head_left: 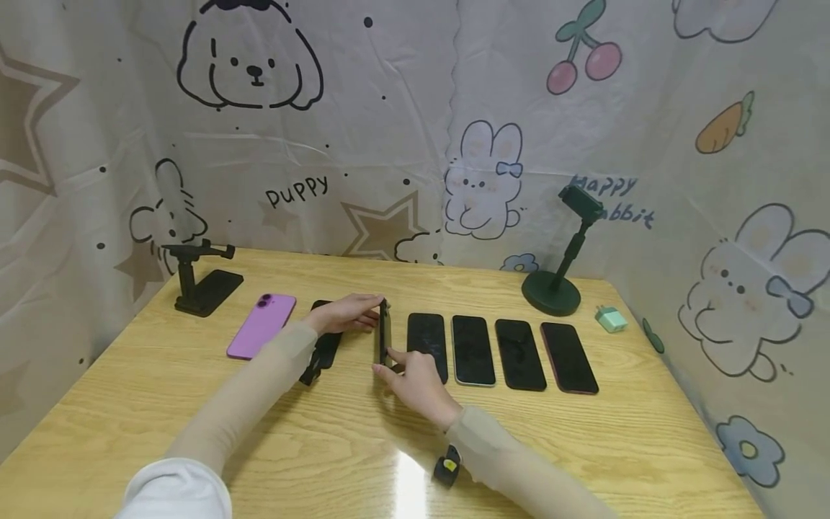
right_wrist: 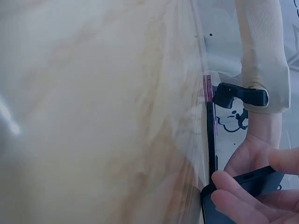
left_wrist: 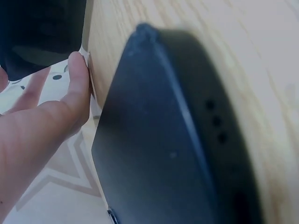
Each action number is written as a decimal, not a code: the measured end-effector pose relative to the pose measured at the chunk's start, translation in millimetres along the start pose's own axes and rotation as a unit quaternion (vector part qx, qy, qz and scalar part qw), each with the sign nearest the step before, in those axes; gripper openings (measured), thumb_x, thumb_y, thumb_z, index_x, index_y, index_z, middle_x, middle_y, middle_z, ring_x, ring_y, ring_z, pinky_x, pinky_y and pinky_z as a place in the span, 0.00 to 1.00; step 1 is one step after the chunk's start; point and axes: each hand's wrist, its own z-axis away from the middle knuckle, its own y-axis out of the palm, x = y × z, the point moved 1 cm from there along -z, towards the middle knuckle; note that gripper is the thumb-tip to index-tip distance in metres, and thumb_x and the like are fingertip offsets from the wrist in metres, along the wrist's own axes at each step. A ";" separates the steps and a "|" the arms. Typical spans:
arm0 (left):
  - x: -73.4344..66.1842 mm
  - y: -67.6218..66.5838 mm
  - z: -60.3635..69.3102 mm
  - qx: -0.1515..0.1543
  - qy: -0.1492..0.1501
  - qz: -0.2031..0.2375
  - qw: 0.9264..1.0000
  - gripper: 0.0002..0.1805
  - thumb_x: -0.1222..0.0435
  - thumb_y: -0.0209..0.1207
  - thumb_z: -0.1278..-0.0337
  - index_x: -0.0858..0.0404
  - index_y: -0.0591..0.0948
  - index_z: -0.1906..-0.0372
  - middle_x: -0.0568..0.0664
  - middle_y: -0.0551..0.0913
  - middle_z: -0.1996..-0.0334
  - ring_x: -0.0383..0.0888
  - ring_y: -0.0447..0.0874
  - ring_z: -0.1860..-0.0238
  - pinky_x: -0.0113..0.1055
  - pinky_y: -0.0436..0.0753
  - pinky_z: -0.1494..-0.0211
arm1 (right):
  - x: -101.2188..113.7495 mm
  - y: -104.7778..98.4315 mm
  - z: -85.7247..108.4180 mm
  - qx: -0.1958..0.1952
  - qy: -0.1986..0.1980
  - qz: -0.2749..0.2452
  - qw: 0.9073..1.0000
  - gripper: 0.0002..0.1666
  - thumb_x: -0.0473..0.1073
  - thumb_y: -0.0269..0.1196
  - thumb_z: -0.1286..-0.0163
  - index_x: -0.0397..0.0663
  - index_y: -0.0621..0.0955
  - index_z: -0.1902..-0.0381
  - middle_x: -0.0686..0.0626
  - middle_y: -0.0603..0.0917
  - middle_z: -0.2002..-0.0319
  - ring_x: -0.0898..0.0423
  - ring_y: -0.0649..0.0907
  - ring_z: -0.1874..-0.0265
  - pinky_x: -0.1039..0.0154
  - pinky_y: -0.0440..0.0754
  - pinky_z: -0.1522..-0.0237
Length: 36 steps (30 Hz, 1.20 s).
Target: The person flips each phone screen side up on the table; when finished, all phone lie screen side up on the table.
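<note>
In the head view, a dark phone [head_left: 383, 333] stands on its edge at mid-table, held between both hands. My left hand [head_left: 346, 314] grips its far end; in the left wrist view, the fingers [left_wrist: 77, 74] lie around the end of its dark face [left_wrist: 44, 32]. My right hand [head_left: 420, 383] pinches its near end; the right wrist view shows those fingers [right_wrist: 233, 198] on the dark phone [right_wrist: 257, 181]. Below the left wrist lies another black phone [head_left: 329, 349], large and close in the left wrist view. A black-screened phone [head_left: 428, 335] lies just right of the held one.
Further right lie more phones [head_left: 473, 351] in a row, face up. A purple phone [head_left: 262, 326] is at left. A black folding stand [head_left: 207, 292] stands at back left, a dark round-based stand [head_left: 551, 292] at back right, near a green charger plug [head_left: 611, 318]. Printed cloth hangs behind.
</note>
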 end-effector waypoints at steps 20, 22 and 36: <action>-1.7 -2.7 5.5 -0.056 -0.003 0.042 0.998 0.30 0.49 0.45 0.28 0.66 0.61 0.34 0.70 0.66 0.38 0.49 0.83 0.60 0.41 0.84 0.52 | -14.2 -8.6 0.4 -0.018 -0.053 -0.082 0.995 0.30 0.46 0.64 0.34 0.30 0.75 0.42 0.44 0.89 0.69 0.54 0.88 0.71 0.66 0.85 0.67; -1.1 -2.5 5.9 -0.062 -0.008 0.048 0.997 0.30 0.49 0.46 0.28 0.66 0.61 0.33 0.70 0.64 0.37 0.47 0.83 0.63 0.40 0.85 0.55 | -14.5 -9.9 0.6 -0.022 -0.057 -0.081 0.995 0.29 0.44 0.65 0.35 0.28 0.75 0.43 0.44 0.89 0.69 0.54 0.88 0.71 0.67 0.85 0.69; 5.8 -5.0 8.4 -0.121 -0.004 0.041 0.992 0.23 0.65 0.47 0.27 0.65 0.67 0.31 0.61 0.75 0.46 0.37 0.80 0.75 0.31 0.85 0.64 | -20.3 -12.0 -2.8 -0.022 -0.026 -0.080 0.996 0.26 0.36 0.67 0.38 0.23 0.76 0.46 0.42 0.88 0.70 0.55 0.88 0.73 0.63 0.86 0.65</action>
